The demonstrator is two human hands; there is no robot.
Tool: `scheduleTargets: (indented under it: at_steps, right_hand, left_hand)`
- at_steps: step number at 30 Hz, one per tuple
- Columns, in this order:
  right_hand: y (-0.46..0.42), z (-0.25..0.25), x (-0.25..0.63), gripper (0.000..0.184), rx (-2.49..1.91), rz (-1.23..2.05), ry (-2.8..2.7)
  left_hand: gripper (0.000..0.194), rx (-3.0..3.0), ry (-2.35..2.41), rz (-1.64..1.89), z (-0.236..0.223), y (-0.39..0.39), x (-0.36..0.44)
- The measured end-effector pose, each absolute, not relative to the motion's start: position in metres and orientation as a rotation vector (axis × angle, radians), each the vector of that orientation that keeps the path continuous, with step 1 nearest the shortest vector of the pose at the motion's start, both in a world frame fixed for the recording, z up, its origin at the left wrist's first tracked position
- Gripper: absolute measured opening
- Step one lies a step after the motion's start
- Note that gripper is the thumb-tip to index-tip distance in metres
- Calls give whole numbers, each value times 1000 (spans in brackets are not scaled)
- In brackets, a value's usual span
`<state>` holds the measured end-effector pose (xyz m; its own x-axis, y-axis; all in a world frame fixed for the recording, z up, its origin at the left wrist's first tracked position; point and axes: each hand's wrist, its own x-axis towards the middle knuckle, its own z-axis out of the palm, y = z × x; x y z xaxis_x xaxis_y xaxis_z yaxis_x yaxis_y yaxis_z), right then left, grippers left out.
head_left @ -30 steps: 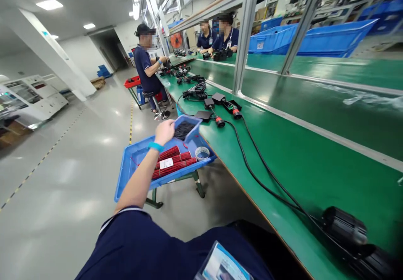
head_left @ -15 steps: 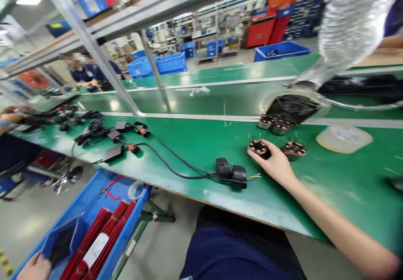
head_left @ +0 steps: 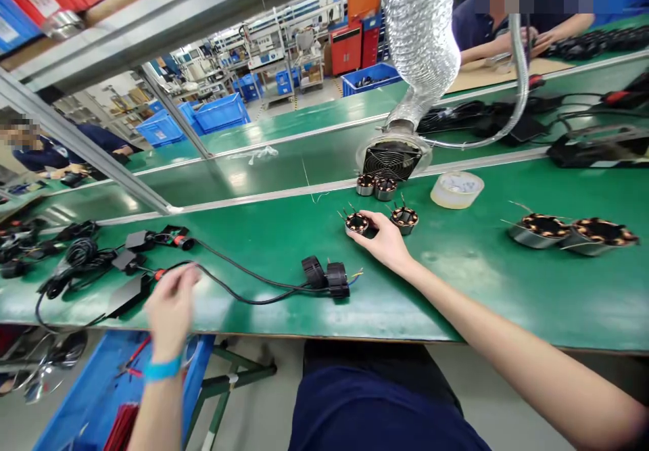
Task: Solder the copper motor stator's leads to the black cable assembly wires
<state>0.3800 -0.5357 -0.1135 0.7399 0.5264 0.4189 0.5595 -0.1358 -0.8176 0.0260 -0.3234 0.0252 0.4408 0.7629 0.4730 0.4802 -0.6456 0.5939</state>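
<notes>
My right hand (head_left: 386,243) has its thumb and fingers around a motor stator (head_left: 355,223) with copper windings, standing on the green bench. Just right of that hand is another stator (head_left: 404,219), its thin leads pointing up. My left hand (head_left: 171,305), blurred by motion, is raised over the bench's front edge with its fingers curled together; what they hold, if anything, cannot be made out. Beyond it lie a black adapter box (head_left: 129,295) and cables. Two black ring-shaped housings (head_left: 337,280) lie between my hands, with coloured wire ends sticking out.
A fume extractor with a grille (head_left: 390,160) stands behind two more stators (head_left: 385,188). A translucent tub (head_left: 456,190) and another stator pair (head_left: 540,229) lie to the right. Below the bench edge hangs a blue tray (head_left: 84,390) with red-handled pliers (head_left: 132,363). Co-workers sit across the bench.
My left hand has risen from a small bin of black pieces in the blue tray to above the bench edge. My right hand stays at the same stator. The view has swung right.
</notes>
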Motion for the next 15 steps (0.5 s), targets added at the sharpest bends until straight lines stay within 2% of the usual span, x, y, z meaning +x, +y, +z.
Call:
scheduleTargets:
  at_steps: [4, 7, 11, 13, 15]
  right_hand:
    - [-554, -109, 373, 65, -1781, -4, -866]
    - [-587, -97, 365, 49, -1825, -100, -878]
    - [-616, -83, 362, 28, -1853, -280, -905]
    - [-612, -81, 362, 32, -1846, -221, -980]
    - [-596, -83, 363, 45, -1863, -130, -1048]
  left_hand:
    - [38, 2227, 487, 506, 13, -340, 190]
    - [36, 2384, 418, 218, 12, -356, 279]
    - [30, 2405, 445, -34, 9, -362, 317]
    - [27, 2330, 459, -120, 8, -361, 317]
    - [25, 2268, 479, -157, 8, -358, 313]
